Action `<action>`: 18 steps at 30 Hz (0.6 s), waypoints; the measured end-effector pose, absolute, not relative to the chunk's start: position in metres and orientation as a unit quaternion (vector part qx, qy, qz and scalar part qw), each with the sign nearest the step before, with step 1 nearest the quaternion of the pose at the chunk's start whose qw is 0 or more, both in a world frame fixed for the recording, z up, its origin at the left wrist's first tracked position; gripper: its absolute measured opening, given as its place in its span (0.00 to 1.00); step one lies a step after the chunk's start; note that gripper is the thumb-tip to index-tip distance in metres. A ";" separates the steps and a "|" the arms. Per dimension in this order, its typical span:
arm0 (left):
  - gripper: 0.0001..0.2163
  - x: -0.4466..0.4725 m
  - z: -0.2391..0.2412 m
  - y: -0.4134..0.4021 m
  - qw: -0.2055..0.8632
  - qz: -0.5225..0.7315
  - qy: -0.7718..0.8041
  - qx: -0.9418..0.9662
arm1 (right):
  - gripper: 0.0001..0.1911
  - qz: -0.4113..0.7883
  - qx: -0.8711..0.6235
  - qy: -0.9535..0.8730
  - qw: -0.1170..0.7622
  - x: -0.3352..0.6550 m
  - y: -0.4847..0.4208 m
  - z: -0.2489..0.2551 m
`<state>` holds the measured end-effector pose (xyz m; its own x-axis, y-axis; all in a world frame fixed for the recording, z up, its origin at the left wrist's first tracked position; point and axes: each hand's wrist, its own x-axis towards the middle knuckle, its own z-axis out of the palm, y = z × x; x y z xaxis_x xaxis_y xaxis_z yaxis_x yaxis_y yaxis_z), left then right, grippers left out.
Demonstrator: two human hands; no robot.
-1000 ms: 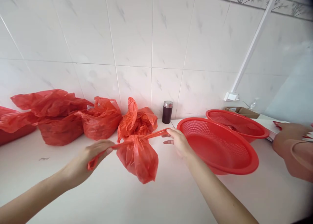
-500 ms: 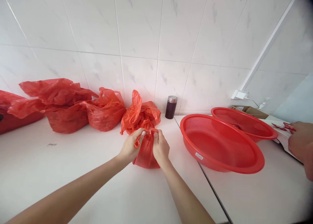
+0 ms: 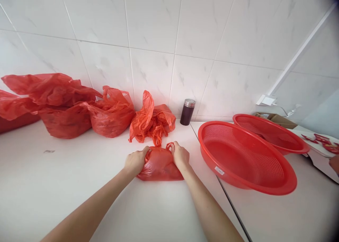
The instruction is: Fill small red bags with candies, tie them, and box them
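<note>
A filled red plastic bag (image 3: 161,166) lies low on the white table in front of me. Its contents do not show through clearly. My left hand (image 3: 136,161) is closed on gathered plastic at the bag's left side. On the other side, my right hand (image 3: 180,154) grips the upper right corner, where a small handle loop sticks up beside the fingers. Just behind this bag sits a crumpled red plastic bag (image 3: 153,120), one twisted end of it reaching down to the filled bag.
More red bags (image 3: 111,113) stand along the tiled wall to the left. A dark thermos (image 3: 187,112) is by the wall. To the right are a red plastic basket (image 3: 249,161), a second basket (image 3: 270,132) behind it, a tray with red pieces (image 3: 323,143) and another person's hand (image 3: 335,163).
The bag between my hands has gone from narrow and upright to wide and low. My hands have moved apart. The other person's hand has drawn back towards the right edge.
</note>
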<state>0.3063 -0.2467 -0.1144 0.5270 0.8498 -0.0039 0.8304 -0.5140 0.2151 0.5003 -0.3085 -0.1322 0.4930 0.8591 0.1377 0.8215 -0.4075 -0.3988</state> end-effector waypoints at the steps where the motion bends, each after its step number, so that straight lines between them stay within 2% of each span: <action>1: 0.12 0.307 -0.117 -0.245 0.092 0.040 0.482 0.871 | 0.16 0.040 -0.842 -0.499 0.202 0.502 -0.306 -0.136; 4: 0.16 0.311 -0.122 -0.242 0.086 0.017 0.479 0.873 | 0.16 0.028 -0.848 -0.498 0.182 0.505 -0.303 -0.145; 9: 0.15 0.315 -0.122 -0.238 0.090 -0.008 0.492 0.866 | 0.16 0.022 -0.853 -0.491 0.175 0.504 -0.303 -0.148; 18: 0.15 0.287 -0.119 -0.276 0.138 0.039 0.544 0.827 | 0.16 0.056 -0.888 -0.395 0.230 0.512 -0.293 -0.146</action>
<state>0.2873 -0.2759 -0.1190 0.4055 0.9101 -0.0861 0.8887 -0.3704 0.2702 0.5116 -0.2929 -0.1458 0.6813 0.7273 0.0826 0.6762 -0.5821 -0.4516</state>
